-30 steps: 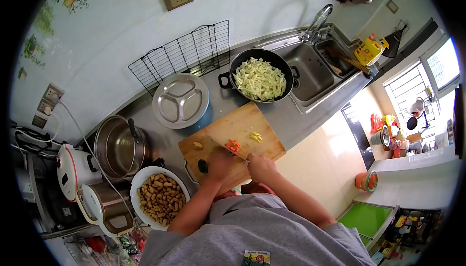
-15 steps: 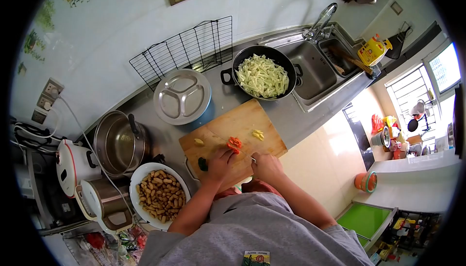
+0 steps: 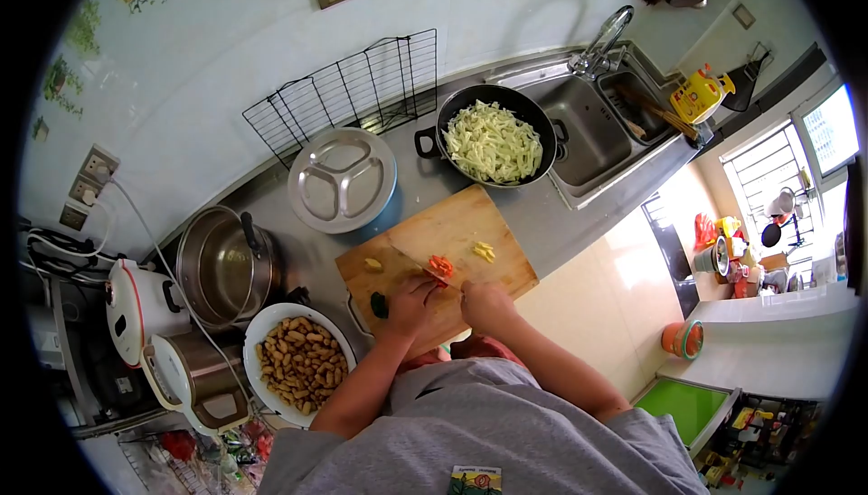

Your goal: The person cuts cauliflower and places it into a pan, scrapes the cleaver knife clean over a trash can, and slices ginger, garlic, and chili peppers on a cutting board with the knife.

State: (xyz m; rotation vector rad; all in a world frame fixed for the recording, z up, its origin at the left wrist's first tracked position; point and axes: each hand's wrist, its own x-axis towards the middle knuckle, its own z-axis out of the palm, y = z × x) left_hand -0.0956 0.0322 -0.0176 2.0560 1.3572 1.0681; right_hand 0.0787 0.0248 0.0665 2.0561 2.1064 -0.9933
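Observation:
My right hand (image 3: 489, 307) is closed round the handle of a kitchen knife (image 3: 414, 258), whose blade points to the upper left across the wooden cutting board (image 3: 461, 215). My left hand (image 3: 412, 303) has its fingers bent and pressed together on a piece of red pepper beside the blade. Chopped red pepper (image 3: 440, 265) lies in a small heap just past those fingertips. To the right is a little pile of pale yellow slices (image 3: 484, 251), perhaps ginger or garlic. A pale yellow piece (image 3: 372, 264) and a dark green piece (image 3: 379, 304) lie at the board's left side.
Behind the board, a black pan (image 3: 434, 142) holds pale green shreds, next to the sink (image 3: 592, 138). A divided metal tray (image 3: 342, 179) sits to its left. Left of me are a bowl (image 3: 256, 377) of peanuts, a steel pot (image 3: 221, 264) and a rice cooker (image 3: 136, 310).
The knife has shifted, and more of its blade shows to the left of the chopped red pepper. My right hand has moved slightly left; my left hand keeps almost the same place.

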